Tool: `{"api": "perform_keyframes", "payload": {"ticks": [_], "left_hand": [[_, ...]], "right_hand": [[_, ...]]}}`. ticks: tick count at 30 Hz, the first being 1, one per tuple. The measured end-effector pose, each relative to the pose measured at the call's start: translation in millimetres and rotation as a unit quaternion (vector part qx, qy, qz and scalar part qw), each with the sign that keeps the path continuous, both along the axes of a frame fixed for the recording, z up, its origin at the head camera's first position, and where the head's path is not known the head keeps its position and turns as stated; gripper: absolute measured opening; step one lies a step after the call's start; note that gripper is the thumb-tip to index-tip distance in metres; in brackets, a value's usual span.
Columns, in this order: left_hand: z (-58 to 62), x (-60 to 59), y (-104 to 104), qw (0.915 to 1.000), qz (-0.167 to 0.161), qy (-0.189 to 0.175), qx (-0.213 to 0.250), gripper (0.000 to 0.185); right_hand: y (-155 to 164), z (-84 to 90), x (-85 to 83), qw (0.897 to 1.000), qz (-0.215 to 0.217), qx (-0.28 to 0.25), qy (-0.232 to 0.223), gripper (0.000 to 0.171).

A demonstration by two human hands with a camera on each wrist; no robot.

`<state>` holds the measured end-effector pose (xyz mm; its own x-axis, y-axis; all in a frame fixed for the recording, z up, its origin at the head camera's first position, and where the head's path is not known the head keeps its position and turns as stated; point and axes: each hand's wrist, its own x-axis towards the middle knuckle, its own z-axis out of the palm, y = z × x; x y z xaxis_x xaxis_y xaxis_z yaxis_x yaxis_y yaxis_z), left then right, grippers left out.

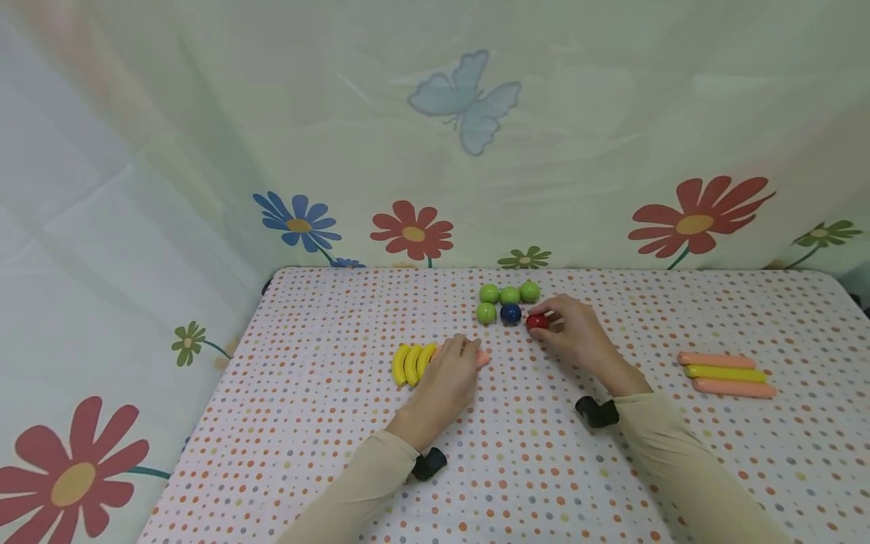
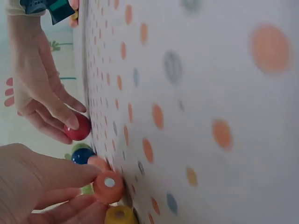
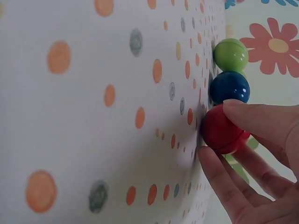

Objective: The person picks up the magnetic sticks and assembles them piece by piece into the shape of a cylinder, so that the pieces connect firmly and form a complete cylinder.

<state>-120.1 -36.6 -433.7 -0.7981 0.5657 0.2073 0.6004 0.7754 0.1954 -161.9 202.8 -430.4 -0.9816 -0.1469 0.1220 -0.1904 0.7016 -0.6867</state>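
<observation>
I see dim, soft light; faint shadow on tablecloth (image 3: pixel 93 140) beside red ball (image 3: pixel 216 129); glints on blue ball (image 3: pixel 229 87) next to it; orange dot (image 2: pixel 271 48) well apart from it, blurred.

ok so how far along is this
Looks done: bananas lined up, green balls and blue ball clustered, three sticks side by side. In hand: the right grip pinches the red ball beside the blue one; the left grip holds an orange piece. Remaining, probably: releasing both held pieces.
</observation>
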Motion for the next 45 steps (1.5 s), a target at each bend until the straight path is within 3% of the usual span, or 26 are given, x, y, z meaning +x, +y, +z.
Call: {"api": "perform_keyframes", "payload": {"ticks": [6, 13, 26, 45], "left_hand": [[1.5, -0.6, 8, 0.9987, 0.028, -0.04, 0.009, 0.012], [8.2, -3.1, 20, 0.9972, 0.059, -0.047, -0.001, 0.004], [10.7, -4.1, 24, 0.9935, 0.043, -0.097, 0.043, 0.007], [5.8, -6.8, 26, 0.9916, 0.024, -0.101, 0.076, 0.011]], "right_hand": [[1, 1.6, 6.3, 1.0, 0.02, 0.022, -0.003, 0.03], [-3, 3.6, 15.1, 0.998, 0.047, 0.007, -0.03, 0.031], [-15, 9.5, 25.6, 0.988, 0.148, 0.034, 0.012, 0.031], [-20, 4.6, 29.7, 0.983, 0.171, 0.066, 0.028, 0.024]]}}
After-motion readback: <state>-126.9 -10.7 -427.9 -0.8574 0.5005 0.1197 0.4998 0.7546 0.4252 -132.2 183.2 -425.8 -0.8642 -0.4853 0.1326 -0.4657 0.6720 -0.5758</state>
